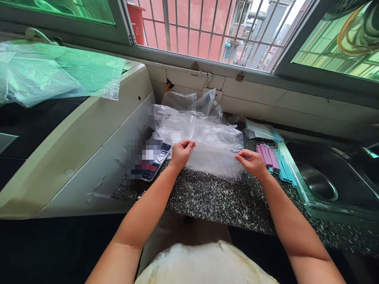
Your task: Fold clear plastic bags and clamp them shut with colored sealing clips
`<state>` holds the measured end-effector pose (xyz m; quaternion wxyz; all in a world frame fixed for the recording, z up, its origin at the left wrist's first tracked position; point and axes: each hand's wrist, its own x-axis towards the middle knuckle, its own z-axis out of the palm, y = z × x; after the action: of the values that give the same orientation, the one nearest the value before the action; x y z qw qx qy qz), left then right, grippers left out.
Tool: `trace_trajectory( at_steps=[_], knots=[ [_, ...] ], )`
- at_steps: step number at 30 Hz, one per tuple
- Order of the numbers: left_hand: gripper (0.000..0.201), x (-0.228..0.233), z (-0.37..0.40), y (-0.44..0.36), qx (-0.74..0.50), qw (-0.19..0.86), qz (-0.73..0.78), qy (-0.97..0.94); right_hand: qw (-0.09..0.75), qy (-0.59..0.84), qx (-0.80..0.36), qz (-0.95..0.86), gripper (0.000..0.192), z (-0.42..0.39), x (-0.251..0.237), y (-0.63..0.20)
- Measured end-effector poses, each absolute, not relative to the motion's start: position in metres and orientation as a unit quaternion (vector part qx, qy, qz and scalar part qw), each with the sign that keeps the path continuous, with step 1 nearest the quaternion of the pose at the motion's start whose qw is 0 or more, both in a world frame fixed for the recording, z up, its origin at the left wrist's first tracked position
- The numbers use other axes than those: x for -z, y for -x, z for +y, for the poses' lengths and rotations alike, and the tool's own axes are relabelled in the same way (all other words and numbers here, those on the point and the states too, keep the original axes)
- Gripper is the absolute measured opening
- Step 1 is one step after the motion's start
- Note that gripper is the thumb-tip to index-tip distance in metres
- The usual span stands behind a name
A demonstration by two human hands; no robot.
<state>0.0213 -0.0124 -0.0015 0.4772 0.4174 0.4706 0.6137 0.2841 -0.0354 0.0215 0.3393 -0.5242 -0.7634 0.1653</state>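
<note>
A: What is being held, and where?

B: A clear plastic bag point(213, 159) is pinched at its near edge by both hands, the left hand point(181, 152) at one corner and the right hand point(252, 161) at the other. It is spread flat on the speckled tabletop point(219, 201), on the front of a heap of similar bags point(192, 122).

A: How does it look?

B: Thin, see-through, lightly creased, apparently empty (its mouth cannot be made out).

A: How far along is the work judged to be?

B: Early, it would seem: one bag is drawn forward and smoothed, while the heap behind is left untouched.

A: What else is seen around it?

B: Pink and teal strips point(274, 161) are laid just beside the right hand, a phone point(154, 159) near the left, a steel sink point(325, 181) further right.
</note>
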Motion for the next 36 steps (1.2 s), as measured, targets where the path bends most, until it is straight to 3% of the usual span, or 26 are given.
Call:
trace_trajectory(
  at_steps=[13,36],
  knots=[
    [0.027,0.003,-0.01,-0.019,-0.624,0.466,0.471,-0.414,0.33,0.496,-0.23,-0.769,0.032,-0.035,-0.019,-0.286],
    [0.022,0.0,-0.009,-0.017,-0.628,0.481,0.473,-0.387,0.336,0.558,-0.203,-0.731,0.044,-0.036,-0.033,-0.3]
  ],
)
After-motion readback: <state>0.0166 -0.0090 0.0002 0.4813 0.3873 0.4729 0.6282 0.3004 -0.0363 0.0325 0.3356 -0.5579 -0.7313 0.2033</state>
